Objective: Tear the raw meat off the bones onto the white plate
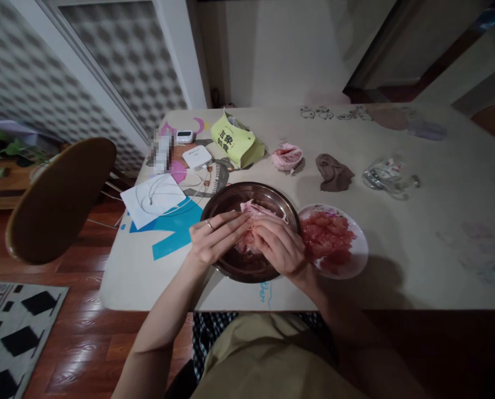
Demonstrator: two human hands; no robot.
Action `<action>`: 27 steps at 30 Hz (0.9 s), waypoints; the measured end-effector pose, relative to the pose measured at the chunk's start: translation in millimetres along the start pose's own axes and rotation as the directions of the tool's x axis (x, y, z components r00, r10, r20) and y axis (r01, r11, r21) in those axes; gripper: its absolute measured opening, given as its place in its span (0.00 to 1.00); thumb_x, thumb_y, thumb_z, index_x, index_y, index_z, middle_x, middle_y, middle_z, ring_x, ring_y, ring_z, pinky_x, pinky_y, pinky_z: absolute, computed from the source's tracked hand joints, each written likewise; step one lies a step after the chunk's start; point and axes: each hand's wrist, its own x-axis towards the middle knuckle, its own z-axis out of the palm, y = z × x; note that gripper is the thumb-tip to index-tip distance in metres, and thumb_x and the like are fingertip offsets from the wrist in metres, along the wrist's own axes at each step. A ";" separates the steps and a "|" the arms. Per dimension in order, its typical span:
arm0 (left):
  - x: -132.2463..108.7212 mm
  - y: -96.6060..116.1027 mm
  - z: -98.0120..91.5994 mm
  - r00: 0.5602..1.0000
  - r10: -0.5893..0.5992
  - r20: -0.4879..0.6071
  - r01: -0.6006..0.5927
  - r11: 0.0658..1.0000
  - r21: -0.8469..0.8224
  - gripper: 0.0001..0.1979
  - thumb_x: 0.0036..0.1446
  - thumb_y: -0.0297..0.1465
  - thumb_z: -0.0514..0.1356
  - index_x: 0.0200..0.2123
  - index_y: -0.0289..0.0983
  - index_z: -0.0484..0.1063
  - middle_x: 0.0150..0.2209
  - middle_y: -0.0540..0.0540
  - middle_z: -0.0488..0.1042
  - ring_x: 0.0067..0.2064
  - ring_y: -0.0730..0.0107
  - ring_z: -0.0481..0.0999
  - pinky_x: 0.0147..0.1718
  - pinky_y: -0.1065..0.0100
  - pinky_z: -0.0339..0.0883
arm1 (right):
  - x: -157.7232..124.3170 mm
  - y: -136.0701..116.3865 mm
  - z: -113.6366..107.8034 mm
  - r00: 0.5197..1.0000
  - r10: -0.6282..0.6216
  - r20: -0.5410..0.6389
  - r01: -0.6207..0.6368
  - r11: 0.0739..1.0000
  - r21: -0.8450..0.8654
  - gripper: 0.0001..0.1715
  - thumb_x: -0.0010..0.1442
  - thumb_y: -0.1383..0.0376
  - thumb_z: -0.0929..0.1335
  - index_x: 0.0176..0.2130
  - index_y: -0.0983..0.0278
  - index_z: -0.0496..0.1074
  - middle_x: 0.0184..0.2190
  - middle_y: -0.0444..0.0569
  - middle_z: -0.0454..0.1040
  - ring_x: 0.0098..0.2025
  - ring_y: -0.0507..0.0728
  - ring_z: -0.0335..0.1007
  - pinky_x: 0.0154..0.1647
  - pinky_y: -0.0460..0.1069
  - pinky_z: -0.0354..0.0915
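There in the bowl (287, 197), the right hand (282, 245) at three o'clock pinches pink meat (256, 209), probably soft, slippery and best gripped at its twelve-o'clock edge, while the left hand (219, 234), at nine, hides its grip.

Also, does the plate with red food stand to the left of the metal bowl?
No, the plate stands to the right of the metal bowl.
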 end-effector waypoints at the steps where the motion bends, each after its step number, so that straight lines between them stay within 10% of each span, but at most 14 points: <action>1: -0.8 0.1 1.1 1.000 -0.006 -0.004 0.006 1.000 -0.004 0.13 0.70 0.25 0.62 0.55 0.32 0.77 0.50 0.43 0.85 0.55 0.65 0.84 0.49 0.69 0.83 | 0.2 0.0 -0.2 1.000 -0.005 0.002 0.005 1.000 0.005 0.11 0.70 0.74 0.67 0.51 0.69 0.75 0.44 0.56 0.82 0.51 0.59 0.81 0.55 0.53 0.81; 9: -0.4 1.5 11.9 0.986 -0.039 -0.163 0.010 0.984 -0.179 0.12 0.68 0.26 0.64 0.53 0.32 0.79 0.49 0.42 0.86 0.51 0.66 0.86 0.52 0.68 0.82 | -1.6 2.7 0.4 0.999 -0.032 -0.031 0.033 0.999 0.034 0.13 0.68 0.75 0.69 0.52 0.68 0.75 0.45 0.55 0.83 0.52 0.58 0.82 0.55 0.52 0.81; 27: 1.5 14.8 15.3 0.949 -0.272 -0.163 0.212 0.926 -0.311 0.10 0.65 0.27 0.68 0.49 0.37 0.81 0.46 0.45 0.86 0.45 0.70 0.88 0.42 0.74 0.82 | 1.7 3.1 -4.2 0.999 -0.033 -0.032 0.036 0.995 0.096 0.18 0.67 0.75 0.71 0.55 0.66 0.73 0.44 0.52 0.83 0.52 0.58 0.82 0.53 0.53 0.83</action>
